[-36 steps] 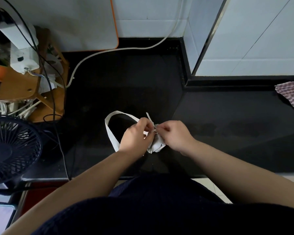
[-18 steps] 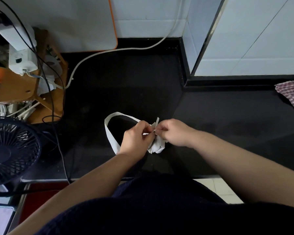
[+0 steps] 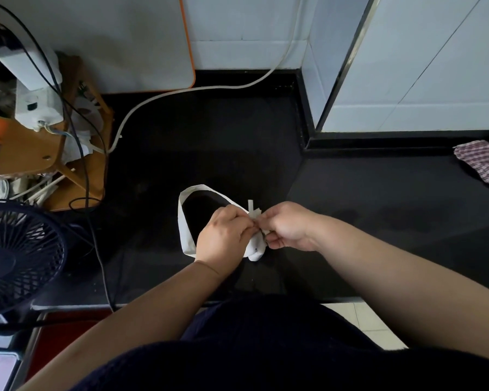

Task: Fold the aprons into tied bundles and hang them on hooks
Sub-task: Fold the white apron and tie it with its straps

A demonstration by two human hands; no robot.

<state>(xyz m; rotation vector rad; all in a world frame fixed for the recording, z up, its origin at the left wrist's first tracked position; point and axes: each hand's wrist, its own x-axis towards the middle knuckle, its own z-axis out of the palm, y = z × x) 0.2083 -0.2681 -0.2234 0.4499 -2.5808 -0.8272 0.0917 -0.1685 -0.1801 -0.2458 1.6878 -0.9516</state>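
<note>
Near worktop [image 3: 209, 153] front edge: one white apron bundle [image 3: 255, 248], two hands at its knot.
My left hand [image 3: 223, 235] and right hand [image 3: 287, 225] both pinch the strap [image 3: 256, 213]; its free end [image 3: 250, 205] stands straighter than before. One loop [image 3: 184, 221], one checked cloth [image 3: 483, 162] at right edge.

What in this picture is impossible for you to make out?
Head view, the only one:
- How the white bundle is tied: covered by the left hand and right hand, which both pinch it.
- The checked cloth: cut off by the right edge, so I cannot tell if it is an apron.
- The fan: cut off by the left edge.
- Hooks: none in view.
</note>
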